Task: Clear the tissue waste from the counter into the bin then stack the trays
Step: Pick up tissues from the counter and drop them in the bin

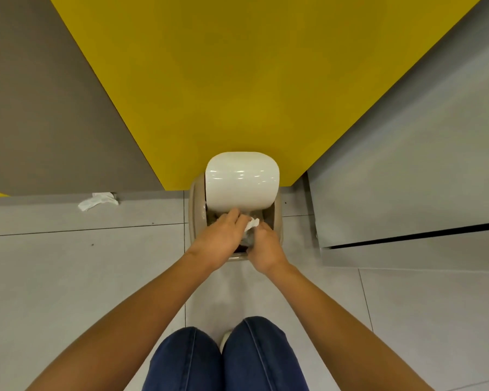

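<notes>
The white tissue (pixel 251 223) is between both hands, right over the open bin (pixel 194 210). The left hand (pixel 223 235) and right hand (pixel 263 246) crowd it, so I cannot tell which grip holds it. It is best to let go low inside, under the lifted lid (pixel 242 182), so nothing falls out.

Single head view, steeply downward, near the bin (pixel 194 210)

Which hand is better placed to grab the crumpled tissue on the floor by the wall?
Probably left: the floor tissue lies left of the bin, nearer the left hand than the right hand.
</notes>
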The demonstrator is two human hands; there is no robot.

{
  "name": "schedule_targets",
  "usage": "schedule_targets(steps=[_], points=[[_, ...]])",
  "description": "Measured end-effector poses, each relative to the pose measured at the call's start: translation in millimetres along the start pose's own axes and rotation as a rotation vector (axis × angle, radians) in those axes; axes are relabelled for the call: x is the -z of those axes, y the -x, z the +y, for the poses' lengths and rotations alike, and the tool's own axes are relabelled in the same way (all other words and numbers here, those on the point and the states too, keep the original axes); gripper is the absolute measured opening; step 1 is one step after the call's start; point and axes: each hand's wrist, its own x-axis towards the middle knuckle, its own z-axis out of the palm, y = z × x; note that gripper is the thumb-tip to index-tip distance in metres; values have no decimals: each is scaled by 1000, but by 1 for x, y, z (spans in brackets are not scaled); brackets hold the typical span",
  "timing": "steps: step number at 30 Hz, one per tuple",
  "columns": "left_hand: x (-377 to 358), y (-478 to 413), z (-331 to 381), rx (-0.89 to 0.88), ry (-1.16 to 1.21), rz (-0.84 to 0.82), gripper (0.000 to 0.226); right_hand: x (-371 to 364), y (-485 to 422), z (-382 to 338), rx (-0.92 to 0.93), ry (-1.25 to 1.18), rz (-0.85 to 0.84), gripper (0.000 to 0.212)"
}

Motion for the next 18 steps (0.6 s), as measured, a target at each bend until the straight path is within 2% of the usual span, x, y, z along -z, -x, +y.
schedule_targets(steps=[3,6,11,18], points=[[-7,-12,3,157,6,-72,49,2,-2,3,-29,-71,23,44],[-11,-20,5,158,-12,-124,45,3,-3,3,-35,-122,36,47],[-12,-24,4,118,-80,-165,57,8,0,-1,-31,-117,2,52],[19,-4,-5,75,7,12,58,35,13,-24,-33,-101,-29,58]])
